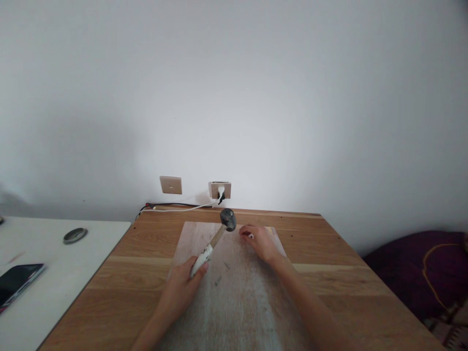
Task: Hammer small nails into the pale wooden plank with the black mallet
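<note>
My left hand (186, 282) is wrapped round the white-painted handle of a mallet (216, 237). Its dark, worn head tilts up and away over the far part of a whitish wooden board (241, 312). At the board's far right, my right hand (258, 240) has its fingers curled and pinched close to the surface. Whatever lies between those fingertips is too small to name. Small thin nails (227, 264) appear to lie on the board between my hands, and another small dark bit (218, 281) is nearer to me.
The board rests on a brown wooden table (135, 278) against a white wall. A plug and cables (183, 209) run along the back edge. To the left, a white table (98, 234) bears a round dark lid (75, 235) and a phone (20, 280). Purple fabric (417, 273) lies at right.
</note>
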Demonstrator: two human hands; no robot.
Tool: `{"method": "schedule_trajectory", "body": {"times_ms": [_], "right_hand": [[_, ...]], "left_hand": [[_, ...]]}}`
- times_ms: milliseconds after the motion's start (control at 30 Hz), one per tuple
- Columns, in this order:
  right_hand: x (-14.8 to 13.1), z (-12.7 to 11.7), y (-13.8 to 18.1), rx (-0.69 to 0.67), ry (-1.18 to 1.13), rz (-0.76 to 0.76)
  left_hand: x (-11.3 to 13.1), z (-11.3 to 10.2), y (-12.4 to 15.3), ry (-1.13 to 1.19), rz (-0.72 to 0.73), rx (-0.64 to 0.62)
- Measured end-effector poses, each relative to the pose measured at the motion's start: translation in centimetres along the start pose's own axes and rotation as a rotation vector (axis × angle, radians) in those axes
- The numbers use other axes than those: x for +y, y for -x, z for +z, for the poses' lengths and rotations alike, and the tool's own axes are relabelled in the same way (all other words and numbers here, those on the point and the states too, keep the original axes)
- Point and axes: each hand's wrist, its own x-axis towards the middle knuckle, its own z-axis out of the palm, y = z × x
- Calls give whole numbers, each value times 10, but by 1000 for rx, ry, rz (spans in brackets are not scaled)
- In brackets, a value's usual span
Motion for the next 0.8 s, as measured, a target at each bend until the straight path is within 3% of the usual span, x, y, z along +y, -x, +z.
{"method": "schedule_trajectory", "body": {"times_ms": [300,633,800], "right_hand": [[7,-8,-10,-22,28,32],[-4,-4,-10,-198,222,-57],[-5,-11,-10,-197,249,-84]], "left_hand": [[2,-1,0,-6,-21,-3],[4,-2,1,8,-5,-10],[8,-3,1,5,-6,-13]]}}
